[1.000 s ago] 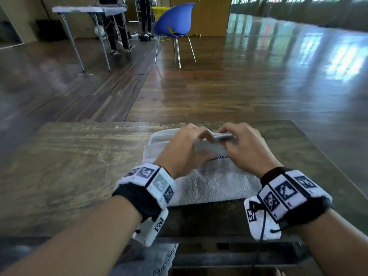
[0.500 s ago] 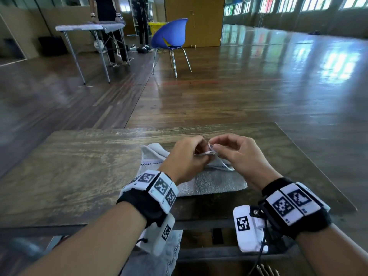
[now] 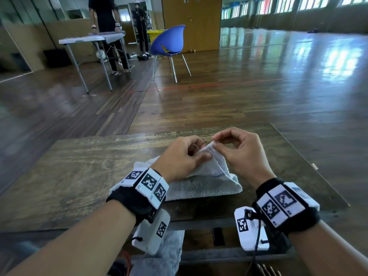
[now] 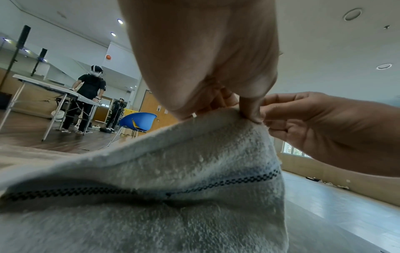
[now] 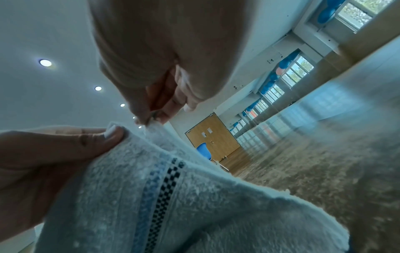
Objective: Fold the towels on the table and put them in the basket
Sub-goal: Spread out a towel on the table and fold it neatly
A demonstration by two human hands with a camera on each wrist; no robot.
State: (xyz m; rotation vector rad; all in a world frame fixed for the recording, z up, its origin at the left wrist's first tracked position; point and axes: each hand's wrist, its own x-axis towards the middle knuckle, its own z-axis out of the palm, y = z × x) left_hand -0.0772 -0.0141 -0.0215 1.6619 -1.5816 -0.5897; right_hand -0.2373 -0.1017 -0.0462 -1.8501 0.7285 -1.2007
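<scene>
Both hands pinching one raised corner of the white towel (image 3: 201,184): left hand (image 3: 179,158) with thumb and fingers closed on the edge, right hand (image 3: 243,154) nipping the tip just beside it. Could slip free or separate the layers (thin, fingertip-only hold), skewing the fold. Partly folded on the tabletop (image 3: 69,176), near its front edge; fluffy terry, blue band and dark checkered stripe. No basket in view.

Three views, one towel corner.
From head height we look down at the table (image 3: 79,176); our wrist cameras sit close, sharing the towel (image 4: 194,171).
</scene>
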